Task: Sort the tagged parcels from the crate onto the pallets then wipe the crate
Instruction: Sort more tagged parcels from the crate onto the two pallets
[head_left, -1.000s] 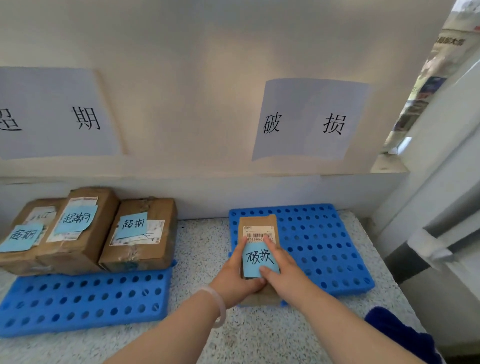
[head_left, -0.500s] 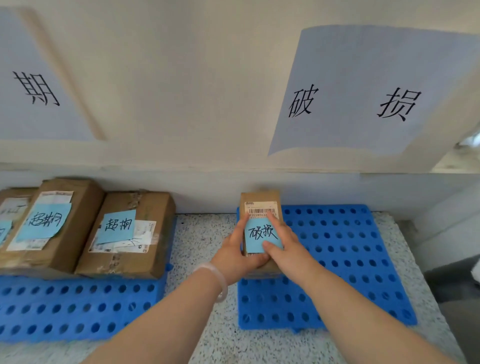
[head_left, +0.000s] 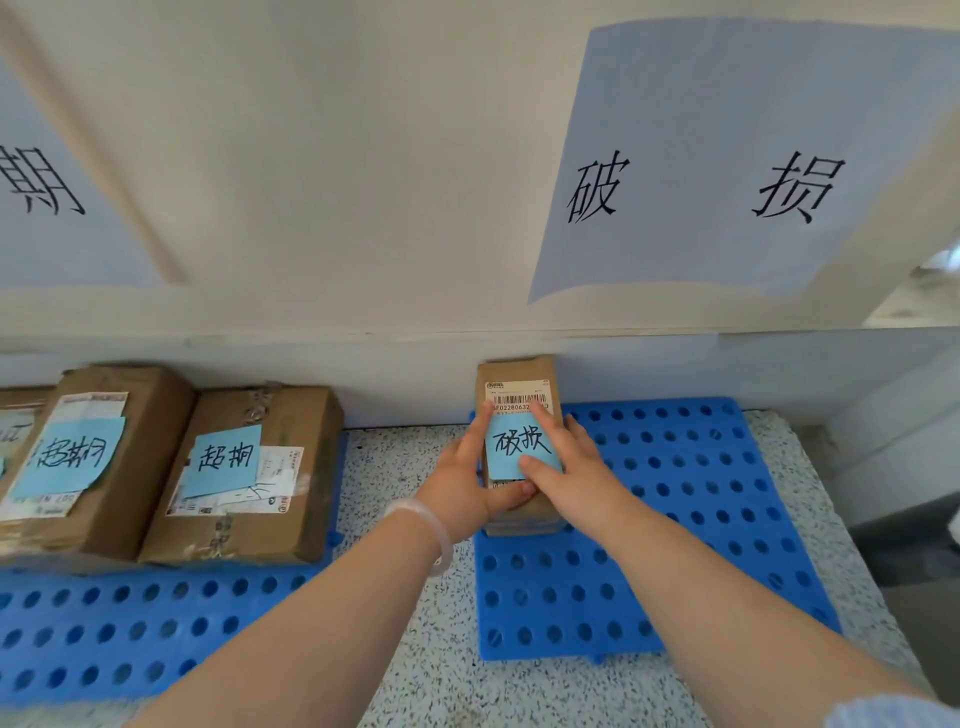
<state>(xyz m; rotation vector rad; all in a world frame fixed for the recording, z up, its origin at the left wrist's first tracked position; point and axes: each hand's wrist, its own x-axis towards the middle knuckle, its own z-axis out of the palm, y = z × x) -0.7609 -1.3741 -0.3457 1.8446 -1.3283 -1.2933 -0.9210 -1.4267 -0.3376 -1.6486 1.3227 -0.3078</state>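
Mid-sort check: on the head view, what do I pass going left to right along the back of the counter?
Large tagged parcel → second tagged parcel → left hand → small parcel → right hand.

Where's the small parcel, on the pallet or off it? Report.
On. The parcel lies flat, tag up, at the left edge of the right pallet; left grip and right grip hold it.

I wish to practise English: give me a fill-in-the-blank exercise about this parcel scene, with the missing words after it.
The left hand and the right hand hold the small parcel on the pallet lying ____ of the other pallet. The note on this parcel is ____ in colour. Around the left wrist sits a white ____.
Missing words: right; blue; bracelet.
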